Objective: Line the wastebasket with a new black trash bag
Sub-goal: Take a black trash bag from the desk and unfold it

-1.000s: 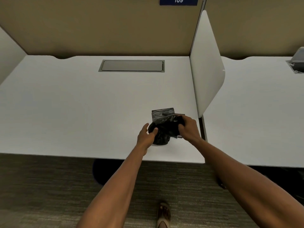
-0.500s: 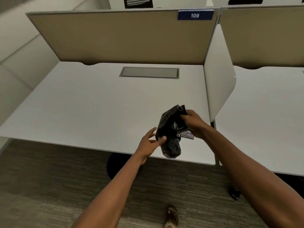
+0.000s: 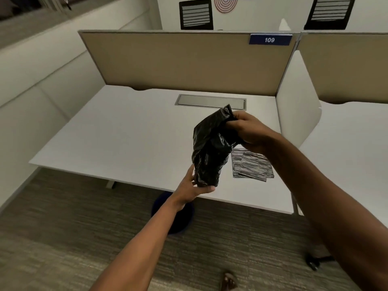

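A crumpled black trash bag (image 3: 210, 148) hangs in the air above the white desk (image 3: 126, 139). My right hand (image 3: 249, 131) grips its upper end. My left hand (image 3: 195, 185) holds its lower end from below, fingers curled on the plastic. A dark blue wastebasket (image 3: 180, 219) stands on the carpet under the desk's front edge, partly hidden by my left forearm. Folded black bags (image 3: 252, 166) lie flat on the desk, just right of the hanging bag.
A tan partition (image 3: 189, 61) labelled 109 backs the desk, and a white divider (image 3: 296, 106) closes its right side. A grey cable hatch (image 3: 210, 100) is set into the desk. A chair caster (image 3: 312, 263) and my foot (image 3: 228, 282) are on the carpet.
The bag has been lifted off the desk and stretched out between both hands. The folded bags beneath are now uncovered. The camera has tilted up and back.
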The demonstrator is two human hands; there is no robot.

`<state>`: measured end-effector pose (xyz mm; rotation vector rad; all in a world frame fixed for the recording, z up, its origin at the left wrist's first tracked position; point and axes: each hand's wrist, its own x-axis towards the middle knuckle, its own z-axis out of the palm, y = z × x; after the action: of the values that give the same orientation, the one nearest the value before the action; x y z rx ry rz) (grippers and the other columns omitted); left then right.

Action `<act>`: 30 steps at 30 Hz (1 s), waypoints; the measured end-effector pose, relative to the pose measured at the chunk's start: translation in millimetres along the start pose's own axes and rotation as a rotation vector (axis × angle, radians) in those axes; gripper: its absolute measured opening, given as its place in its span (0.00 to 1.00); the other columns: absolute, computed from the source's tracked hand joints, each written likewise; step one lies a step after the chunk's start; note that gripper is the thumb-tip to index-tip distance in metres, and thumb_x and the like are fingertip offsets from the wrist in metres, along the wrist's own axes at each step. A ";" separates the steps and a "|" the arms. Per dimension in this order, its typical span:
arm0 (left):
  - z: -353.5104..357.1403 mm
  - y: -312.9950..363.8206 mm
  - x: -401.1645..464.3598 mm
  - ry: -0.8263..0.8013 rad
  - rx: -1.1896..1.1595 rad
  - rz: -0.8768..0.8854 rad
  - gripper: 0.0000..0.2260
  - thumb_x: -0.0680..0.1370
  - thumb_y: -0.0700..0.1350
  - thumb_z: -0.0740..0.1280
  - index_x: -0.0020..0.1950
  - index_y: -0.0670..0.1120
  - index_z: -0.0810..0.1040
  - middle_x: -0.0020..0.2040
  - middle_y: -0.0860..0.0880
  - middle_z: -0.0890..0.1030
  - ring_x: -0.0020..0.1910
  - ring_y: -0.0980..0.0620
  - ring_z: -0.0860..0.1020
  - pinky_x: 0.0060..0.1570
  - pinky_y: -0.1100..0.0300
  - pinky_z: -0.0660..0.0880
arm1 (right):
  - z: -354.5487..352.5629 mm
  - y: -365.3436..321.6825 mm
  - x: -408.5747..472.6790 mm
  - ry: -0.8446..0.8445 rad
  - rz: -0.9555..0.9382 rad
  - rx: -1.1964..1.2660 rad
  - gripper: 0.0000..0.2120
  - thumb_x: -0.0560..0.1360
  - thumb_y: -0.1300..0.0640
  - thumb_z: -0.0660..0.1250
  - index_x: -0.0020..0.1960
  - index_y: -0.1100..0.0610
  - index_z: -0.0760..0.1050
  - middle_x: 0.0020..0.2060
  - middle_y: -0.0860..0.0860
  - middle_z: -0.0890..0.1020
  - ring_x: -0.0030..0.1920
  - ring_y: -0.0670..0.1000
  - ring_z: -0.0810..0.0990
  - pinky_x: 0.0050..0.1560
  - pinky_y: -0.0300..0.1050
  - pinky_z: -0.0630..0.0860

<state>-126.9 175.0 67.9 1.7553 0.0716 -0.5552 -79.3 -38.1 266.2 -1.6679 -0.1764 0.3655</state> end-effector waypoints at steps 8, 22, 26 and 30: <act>-51.2 -15.8 -51.1 0.185 0.257 0.035 0.20 0.74 0.49 0.78 0.66 0.50 0.81 0.60 0.53 0.83 0.60 0.54 0.80 0.63 0.55 0.74 | 38.2 -46.5 -9.2 0.055 -0.091 0.050 0.10 0.77 0.68 0.64 0.45 0.59 0.82 0.37 0.53 0.87 0.37 0.51 0.85 0.42 0.43 0.81; -140.0 -35.3 -125.2 0.206 0.105 0.062 0.29 0.77 0.43 0.75 0.77 0.51 0.71 0.69 0.49 0.74 0.70 0.50 0.72 0.71 0.49 0.73 | 98.8 -22.4 -55.8 0.127 -0.036 -0.068 0.09 0.81 0.64 0.63 0.49 0.59 0.82 0.42 0.57 0.86 0.41 0.56 0.85 0.43 0.54 0.82; -143.7 7.4 -151.9 0.382 -0.126 0.231 0.17 0.79 0.44 0.73 0.68 0.49 0.80 0.60 0.47 0.84 0.62 0.46 0.82 0.64 0.50 0.78 | 146.2 9.0 -66.5 0.075 0.047 -0.088 0.09 0.82 0.62 0.62 0.54 0.61 0.80 0.47 0.59 0.86 0.46 0.56 0.86 0.45 0.53 0.85; -131.1 36.8 -191.9 0.308 -0.174 0.354 0.17 0.78 0.56 0.69 0.61 0.47 0.85 0.53 0.47 0.87 0.55 0.46 0.85 0.57 0.53 0.80 | 195.5 39.6 -68.1 0.001 0.093 -0.120 0.08 0.79 0.61 0.67 0.56 0.57 0.82 0.47 0.57 0.87 0.48 0.56 0.87 0.45 0.51 0.84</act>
<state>-241.1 334.2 198.2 1.6218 0.0228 -0.0185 -213.0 117.5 218.1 -1.7989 -0.1220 0.4314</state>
